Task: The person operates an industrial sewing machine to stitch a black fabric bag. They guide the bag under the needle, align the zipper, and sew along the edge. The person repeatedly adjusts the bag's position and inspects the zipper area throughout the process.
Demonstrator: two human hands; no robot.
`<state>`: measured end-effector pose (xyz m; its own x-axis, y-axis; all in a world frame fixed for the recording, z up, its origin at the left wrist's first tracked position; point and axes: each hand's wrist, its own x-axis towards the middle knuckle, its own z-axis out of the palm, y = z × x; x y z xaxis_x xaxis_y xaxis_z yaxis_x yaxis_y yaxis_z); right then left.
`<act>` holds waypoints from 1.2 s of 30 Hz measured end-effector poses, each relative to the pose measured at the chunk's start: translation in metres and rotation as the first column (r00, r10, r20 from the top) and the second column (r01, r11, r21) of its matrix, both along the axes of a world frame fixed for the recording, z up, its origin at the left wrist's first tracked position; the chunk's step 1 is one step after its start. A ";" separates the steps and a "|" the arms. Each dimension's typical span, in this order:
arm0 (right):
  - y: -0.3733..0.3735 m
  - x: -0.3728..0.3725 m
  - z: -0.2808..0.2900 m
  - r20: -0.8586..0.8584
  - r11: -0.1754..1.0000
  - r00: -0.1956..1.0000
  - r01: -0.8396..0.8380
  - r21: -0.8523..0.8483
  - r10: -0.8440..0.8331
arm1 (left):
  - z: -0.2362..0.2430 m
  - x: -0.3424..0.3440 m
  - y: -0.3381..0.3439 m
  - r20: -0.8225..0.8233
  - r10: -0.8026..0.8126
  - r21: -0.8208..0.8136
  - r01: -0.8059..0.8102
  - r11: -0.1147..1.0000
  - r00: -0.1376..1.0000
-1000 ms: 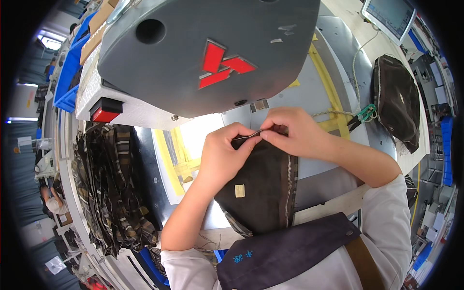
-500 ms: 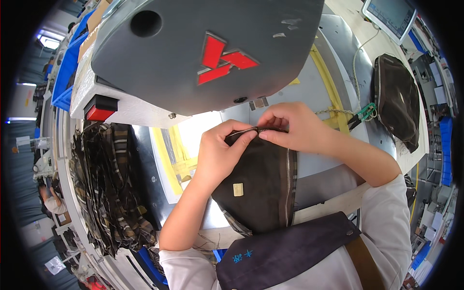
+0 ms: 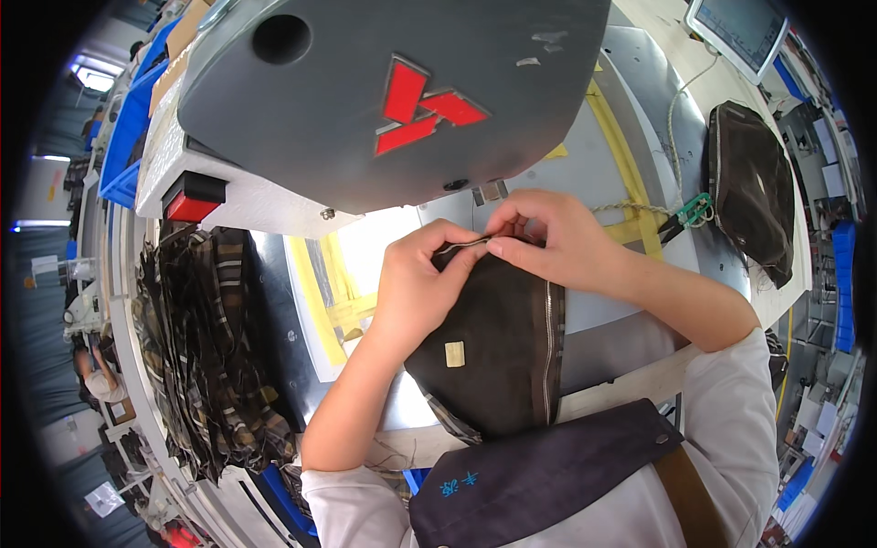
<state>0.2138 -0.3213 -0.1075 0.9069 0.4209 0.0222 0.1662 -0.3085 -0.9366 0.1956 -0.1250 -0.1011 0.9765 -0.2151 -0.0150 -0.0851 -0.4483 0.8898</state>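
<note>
By grey machinery [image 3: 301, 110], left hand [image 3: 418, 279] and right hand [image 3: 565, 239] pinch dark fabric [image 3: 498, 329] at its edge, apparently aligning; next needs steadiness.

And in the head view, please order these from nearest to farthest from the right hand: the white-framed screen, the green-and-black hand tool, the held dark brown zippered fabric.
From the right hand:
1. Held dark brown zippered fabric: pinched in its fingers.
2. Green-and-black hand tool: to its right.
3. White-framed screen: upper right.
</note>
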 end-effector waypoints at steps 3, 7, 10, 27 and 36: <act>-0.001 0.003 0.000 -0.039 1.000 0.999 -0.008 -0.018 0.007 | 0.000 0.001 -0.003 -0.047 -0.015 0.038 0.017 0.999 0.999; -0.002 0.006 -0.002 -0.120 0.999 0.993 0.009 0.052 -0.002 | -0.001 0.003 -0.001 -0.120 -0.001 -0.033 -0.003 0.999 0.993; -0.008 0.003 0.002 -0.037 0.995 0.999 -0.043 -0.086 0.040 | -0.002 0.001 0.001 -0.127 0.014 -0.062 -0.022 0.998 0.992; -0.002 -0.004 -0.006 0.206 0.957 0.976 0.123 -0.263 -0.069 | -0.013 0.007 -0.005 0.042 0.056 0.043 -0.058 0.997 0.998; -0.007 0.014 -0.008 0.199 0.943 0.973 0.175 -0.282 -0.121 | -0.002 0.021 -0.010 -0.069 0.085 0.168 -0.073 0.983 0.994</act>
